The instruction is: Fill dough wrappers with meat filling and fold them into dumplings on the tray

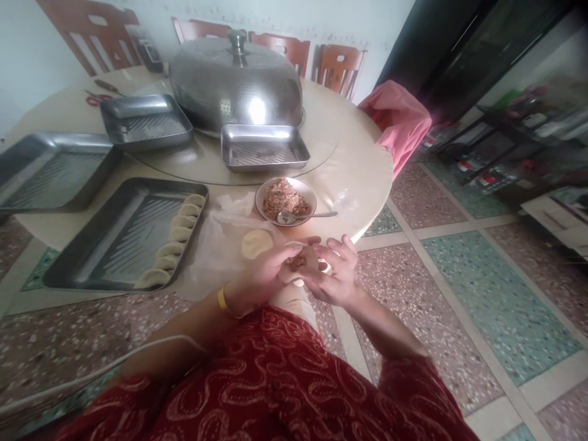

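Note:
My left hand (264, 272) and my right hand (337, 272) meet at the table's near edge, both holding one dumpling wrapper (307, 258) with brown filling showing in its middle. The fingers of both hands curl around its rim. A flat round wrapper (256, 242) lies on a plastic sheet (214, 245) just beyond my left hand. Behind it stands a bowl of minced filling (285, 200) with a metal spoon (301, 216) resting in it. To the left, a steel tray (110, 245) holds a row of several folded dumplings (177, 236) along its right side.
Three more steel trays (50, 171) (144, 122) (264, 147) and a large domed steel cover (236, 79) stand on the round table (358, 171). A pink cloth (397, 119) hangs over a chair at right. Wooden chairs line the back wall. Tiled floor lies to the right.

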`<state>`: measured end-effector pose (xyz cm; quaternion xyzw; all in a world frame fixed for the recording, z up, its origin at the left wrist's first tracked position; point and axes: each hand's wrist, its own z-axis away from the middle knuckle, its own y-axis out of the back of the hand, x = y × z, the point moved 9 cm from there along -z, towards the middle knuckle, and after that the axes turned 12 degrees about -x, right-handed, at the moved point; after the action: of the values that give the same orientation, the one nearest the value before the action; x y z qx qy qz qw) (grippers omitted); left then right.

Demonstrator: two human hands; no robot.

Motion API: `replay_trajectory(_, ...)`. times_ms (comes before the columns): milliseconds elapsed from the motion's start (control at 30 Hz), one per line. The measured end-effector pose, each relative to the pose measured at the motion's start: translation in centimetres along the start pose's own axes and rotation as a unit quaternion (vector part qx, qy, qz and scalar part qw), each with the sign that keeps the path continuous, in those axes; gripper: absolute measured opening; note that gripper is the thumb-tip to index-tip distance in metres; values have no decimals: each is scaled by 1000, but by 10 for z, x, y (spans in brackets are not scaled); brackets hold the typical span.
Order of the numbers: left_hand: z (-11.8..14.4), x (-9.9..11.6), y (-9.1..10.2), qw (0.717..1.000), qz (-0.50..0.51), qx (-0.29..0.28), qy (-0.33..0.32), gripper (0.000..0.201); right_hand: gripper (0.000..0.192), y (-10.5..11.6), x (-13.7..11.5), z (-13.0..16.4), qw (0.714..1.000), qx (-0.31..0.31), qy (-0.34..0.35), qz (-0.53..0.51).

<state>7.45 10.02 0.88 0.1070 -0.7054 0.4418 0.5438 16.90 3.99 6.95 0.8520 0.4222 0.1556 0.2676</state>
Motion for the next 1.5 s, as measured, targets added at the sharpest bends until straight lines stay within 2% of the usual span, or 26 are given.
replay_trajectory(67, 2, 10, 1, 983, -178, -21, -33, 25, 5, 0, 0, 0, 1000, 4, -10, -6)
replay_trajectory(133, 4, 14, -5, 933, -350, -57, -57, 22, 4, 0, 0, 1, 1000, 0, -22, -4)
replay_trajectory(167, 5, 12, -8, 912, -398, -71, -63, 21, 3, -1, 0, 2, 1000, -5, -27, 0)
replay_trajectory(200, 5, 9, -7, 909, -405, -74, -61, 21, 1, -2, -1, 3, 999, -11, -31, 5)
replay_trajectory(333, 3, -4, 5, 948, -316, -31, -21, 25, 9, -5, -1, 7, 998, -27, -48, 0)
replay_trajectory(467, 4, 2, -1, 941, -334, -43, -21, 20, 12, -7, 3, 8, 997, -18, -72, -37)
replay_trajectory(600, 7, 0, -1, 964, -265, -15, 30, 35, 12, -6, 4, 3, 996, 5, -85, -39)
replay_trajectory(733, 11, -8, 2, 978, -200, 14, 59, 50, 14, -8, 8, -1, 992, 1, -109, -56)
replay_trajectory(867, 13, -6, 3, 969, -238, 23, 57, 53, 28, -10, 15, -3, 984, -19, -150, -94)
replay_trajectory(967, 12, 1, -2, 966, -258, 1, 34, 53, 32, -13, 17, -6, 979, -57, -157, -119)
replay_trajectory(1167, 13, 6, -2, 937, -349, 0, 30, 52, 23, -18, 23, -9, 958, -98, -179, -199)
replay_trajectory(1333, 12, 6, -4, 936, -351, -10, 12, 49, 20, -23, 29, -5, 934, -94, -227, -259)
replay_trajectory(1500, 11, 4, -2, 942, -334, 2, 27, 55, 19, -24, 29, -7, 930, -77, -219, -285)
